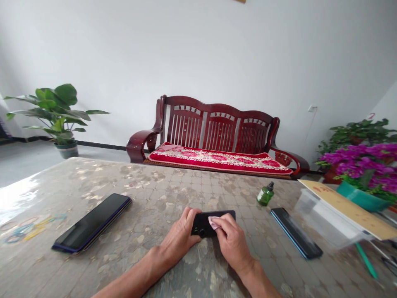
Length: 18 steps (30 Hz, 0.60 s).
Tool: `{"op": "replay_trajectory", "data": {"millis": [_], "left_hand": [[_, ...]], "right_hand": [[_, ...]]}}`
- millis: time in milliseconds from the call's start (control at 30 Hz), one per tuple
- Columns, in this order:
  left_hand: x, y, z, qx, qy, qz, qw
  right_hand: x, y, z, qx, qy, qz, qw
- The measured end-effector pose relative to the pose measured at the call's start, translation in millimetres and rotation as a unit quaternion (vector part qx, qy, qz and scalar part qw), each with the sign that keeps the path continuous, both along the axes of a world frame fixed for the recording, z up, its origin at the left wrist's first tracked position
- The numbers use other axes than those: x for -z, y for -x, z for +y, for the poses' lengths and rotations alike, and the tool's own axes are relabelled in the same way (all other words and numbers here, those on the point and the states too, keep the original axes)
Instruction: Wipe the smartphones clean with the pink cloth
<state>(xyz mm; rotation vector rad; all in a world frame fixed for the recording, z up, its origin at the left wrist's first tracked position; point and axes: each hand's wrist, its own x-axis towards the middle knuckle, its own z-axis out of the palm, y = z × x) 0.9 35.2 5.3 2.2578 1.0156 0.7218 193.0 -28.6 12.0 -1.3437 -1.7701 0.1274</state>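
A black smartphone (203,218) is held sideways just above the table, its back with the camera lenses facing me. My left hand (182,231) is closed around its left end, thumb below and fingers above. My right hand (232,236) pinches a small pale pink cloth (213,223) and presses it against the phone's back. Part of the cloth is hidden under the fingers. To the right lies another smartphone (296,232) with a blue edge, and behind it stands a green bottle (265,194) with a black pump top. On the left, phones (93,223) lie stacked.
Colourful rubber bands (27,229) lie at the table's left. At right are a clear plastic box (325,219) under a tan board (350,207), a green pen (366,260) and a teal flowerpot (361,196). A wooden bench (217,128) stands beyond the patterned tabletop (149,269).
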Motion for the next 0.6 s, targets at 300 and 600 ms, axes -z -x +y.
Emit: {"op": "replay_trajectory", "data": {"millis": [300,600], "left_hand": [[-6.1,6.4,4.2,0.011,-0.062,0.024,0.998],[2.5,4.2,7.6,-0.007,-0.137,0.017,0.990]], "right_hand": [[-0.5,2.6,-2.6,-0.032,-0.004,-0.008,0.999],[-3.2,5.0,-4.8,-0.018,-0.097,-0.036,0.994]]}}
